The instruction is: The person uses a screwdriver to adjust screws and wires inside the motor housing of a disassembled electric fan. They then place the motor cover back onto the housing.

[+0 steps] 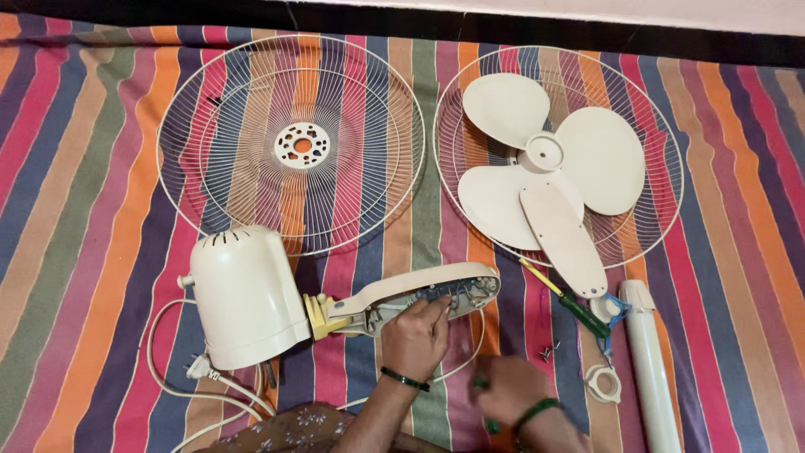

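A: The thing in hand is the open fan base (419, 295), lying on its side on the striped cloth (75, 210), low in the middle of the view, joined by a yellow neck (317, 316) to the cream motor housing (243, 295) at its left; its inside, with wires and small metal parts, faces up.

B: And the hands?

A: The left hand (415, 337) has its fingertips pinched into the open cavity, on the wiring or a small fitting there; which one I cannot tell; the right hand (507, 390) is blurred, loosely curled just beside it over the cloth; whether it holds anything I cannot tell.

B: How to do this well?

A: I'd judge it wants a light pinch and a steadied shell; the base rests on a curved edge and could roll; the wires look thin, so pull along them, not across.

B: What lies near?

A: A few loose screws (549, 348) and a green-handled screwdriver (572, 302) just to the right; the base's cover plate (563, 239) lies over the blade (553, 164) in the right grille (662, 126); the other grille (210, 126) lies above the motor; a white tube (652, 369) at far right.
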